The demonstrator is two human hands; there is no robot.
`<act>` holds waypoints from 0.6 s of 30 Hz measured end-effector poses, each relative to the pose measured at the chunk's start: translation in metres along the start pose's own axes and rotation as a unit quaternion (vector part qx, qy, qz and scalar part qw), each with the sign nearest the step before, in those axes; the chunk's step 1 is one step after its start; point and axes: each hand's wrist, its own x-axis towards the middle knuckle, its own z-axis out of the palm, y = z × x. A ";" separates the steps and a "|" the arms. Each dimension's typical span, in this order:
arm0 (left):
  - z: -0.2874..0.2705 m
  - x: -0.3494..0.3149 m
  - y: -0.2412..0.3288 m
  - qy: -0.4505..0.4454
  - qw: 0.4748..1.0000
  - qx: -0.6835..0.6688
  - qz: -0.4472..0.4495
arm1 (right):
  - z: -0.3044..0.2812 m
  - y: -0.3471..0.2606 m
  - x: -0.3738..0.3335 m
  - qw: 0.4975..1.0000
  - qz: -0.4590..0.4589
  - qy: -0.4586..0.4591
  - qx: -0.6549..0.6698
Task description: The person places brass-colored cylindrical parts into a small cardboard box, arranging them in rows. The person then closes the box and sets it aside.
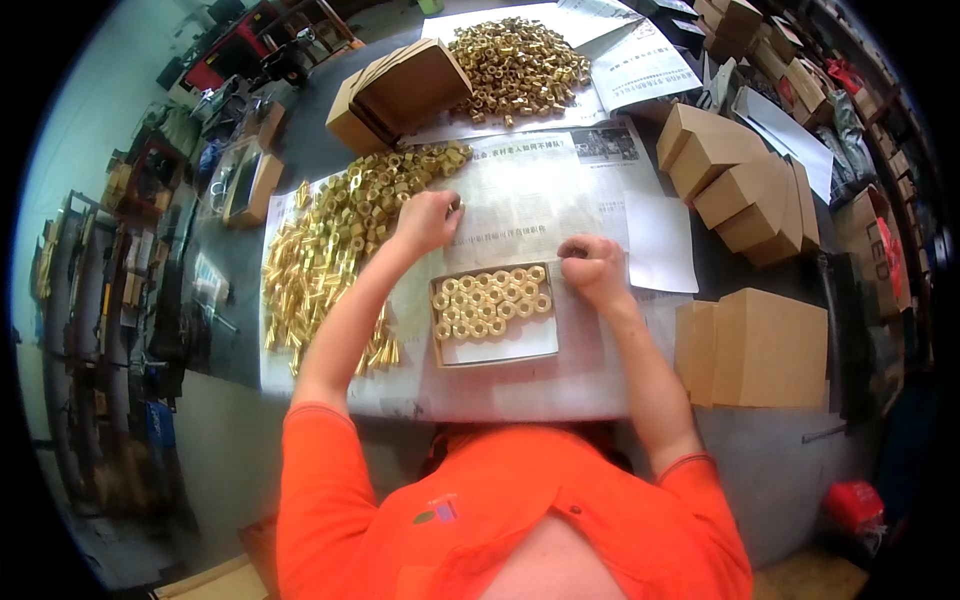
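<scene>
A shallow cardboard box (pixel 500 351) lies in front of me, with brass nuts (pixel 487 298) standing in rows over its far part; its white bottom shows at the near side. Beyond the box's left far corner, my left hand (pixel 428 221) is closed at the edge of a heap of brass nuts (pixel 378 190). Whatever its fingertips pinch is too small to make out. To the right of the box, my right hand (pixel 594 268) hovers with curled fingers, and I cannot make out what is in them. Slender brass fittings (pixel 310 290) lie heaped left of my left forearm.
Newspaper (pixel 520 200) covers the dark table. A tipped cardboard box (pixel 400 90) stands beside another pile of brass nuts (pixel 520 65) at the back. Folded cardboard boxes (pixel 740 185) and closed ones (pixel 765 345) line the right side, near a white sheet (pixel 660 245).
</scene>
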 end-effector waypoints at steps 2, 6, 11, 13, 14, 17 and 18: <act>-0.007 -0.003 0.005 -0.014 1.000 -0.018 0.001 | 0.001 0.000 0.000 1.000 0.001 -0.001 -0.001; -0.045 -0.026 0.042 -0.033 0.997 -0.075 0.013 | 0.002 0.000 -0.001 1.000 0.002 0.007 0.000; -0.066 -0.089 0.104 -0.022 0.979 -0.160 0.126 | -0.001 -0.003 -0.001 1.000 -0.001 -0.001 0.002; -0.058 -0.107 0.127 -0.047 0.973 -0.179 0.135 | -0.002 -0.002 -0.001 1.000 -0.004 -0.005 0.007; -0.049 -0.114 0.131 -0.057 0.973 -0.173 0.140 | -0.003 -0.001 -0.001 1.000 -0.008 -0.008 0.008; -0.032 -0.117 0.135 -0.064 0.981 -0.094 0.157 | -0.003 -0.002 0.000 1.000 -0.013 -0.010 0.016; -0.027 -0.116 0.135 -0.057 0.983 -0.073 0.160 | -0.003 -0.002 0.000 1.000 -0.014 -0.009 0.020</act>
